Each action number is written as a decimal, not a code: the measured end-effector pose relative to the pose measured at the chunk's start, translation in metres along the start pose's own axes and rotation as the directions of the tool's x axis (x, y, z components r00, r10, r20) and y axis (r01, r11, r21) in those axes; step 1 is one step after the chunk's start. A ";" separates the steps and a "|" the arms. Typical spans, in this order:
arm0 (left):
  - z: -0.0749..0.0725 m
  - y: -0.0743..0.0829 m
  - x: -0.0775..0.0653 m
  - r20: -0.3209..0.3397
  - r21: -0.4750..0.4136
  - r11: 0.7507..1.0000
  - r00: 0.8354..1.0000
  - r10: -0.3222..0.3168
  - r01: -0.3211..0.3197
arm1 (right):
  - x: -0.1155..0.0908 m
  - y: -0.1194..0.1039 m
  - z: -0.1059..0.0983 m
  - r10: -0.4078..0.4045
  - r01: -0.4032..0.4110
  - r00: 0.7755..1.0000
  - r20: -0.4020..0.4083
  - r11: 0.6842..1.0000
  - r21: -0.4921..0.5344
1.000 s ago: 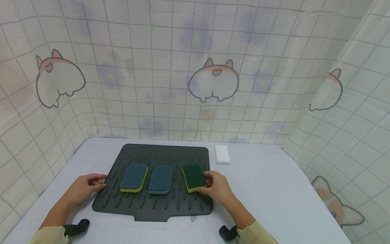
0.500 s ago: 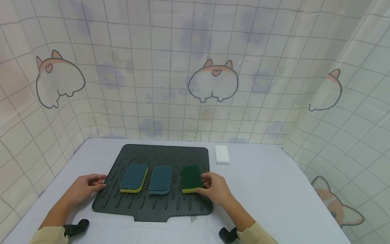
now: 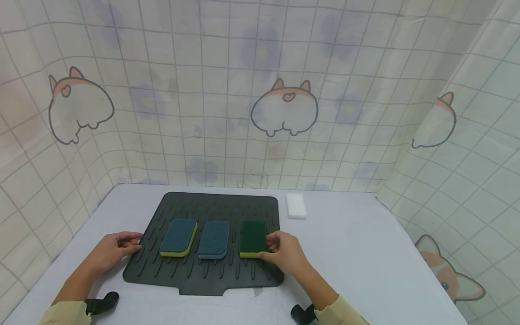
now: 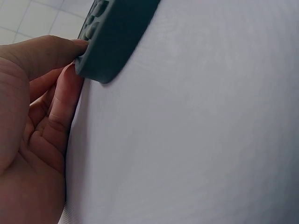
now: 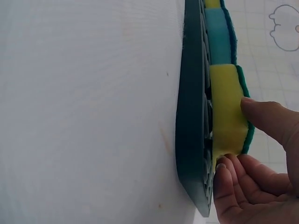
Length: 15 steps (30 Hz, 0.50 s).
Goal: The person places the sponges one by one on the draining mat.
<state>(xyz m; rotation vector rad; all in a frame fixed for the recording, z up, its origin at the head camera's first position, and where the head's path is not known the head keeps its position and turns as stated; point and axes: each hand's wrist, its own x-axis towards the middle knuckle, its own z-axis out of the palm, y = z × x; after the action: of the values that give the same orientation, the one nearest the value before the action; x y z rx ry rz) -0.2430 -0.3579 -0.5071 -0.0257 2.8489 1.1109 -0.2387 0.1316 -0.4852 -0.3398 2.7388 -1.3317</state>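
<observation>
On a dark grey ridged drying mat lie three sponges in a row. The left one is a blue-topped yellow sponge, the middle one an all-blue sponge. At the right, my right hand holds a yellow sponge with a dark green scouring top. Its thumb lies on the sponge's near edge and its curled fingers are at the right side, as the right wrist view shows on the yellow foam. My left hand pinches the mat's left edge, thumb on top.
A white rectangular block lies on the white-covered table, behind the mat's right corner. A gridded curtain with cartoon prints hangs along the back and sides. A black wrist mount sits at each wrist.
The green-topped sponge has turned from tilted to straight and shifted slightly left, with my right hand moving along with it. My left hand and the mat stay where they were.
</observation>
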 end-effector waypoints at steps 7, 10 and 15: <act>0.001 -0.002 0.001 0.000 -0.008 1.000 1.000 0.000 0.000 | 0.001 0.001 0.001 0.013 -0.013 1.000 0.007 1.000 -0.012; 0.001 -0.003 0.001 0.000 -0.010 1.000 1.000 0.002 -0.002 | 0.000 0.000 0.001 0.018 -0.018 1.000 0.012 1.000 -0.015; 0.001 -0.004 0.001 -0.004 -0.012 1.000 1.000 0.011 -0.011 | 0.000 -0.001 0.000 0.020 -0.020 1.000 0.019 1.000 -0.015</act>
<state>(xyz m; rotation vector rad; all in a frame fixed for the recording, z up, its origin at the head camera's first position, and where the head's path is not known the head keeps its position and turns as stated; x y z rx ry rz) -0.2439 -0.3598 -0.5106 -0.0134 2.8488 1.1309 -0.2383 0.1307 -0.4844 -0.3236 2.7299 -1.2978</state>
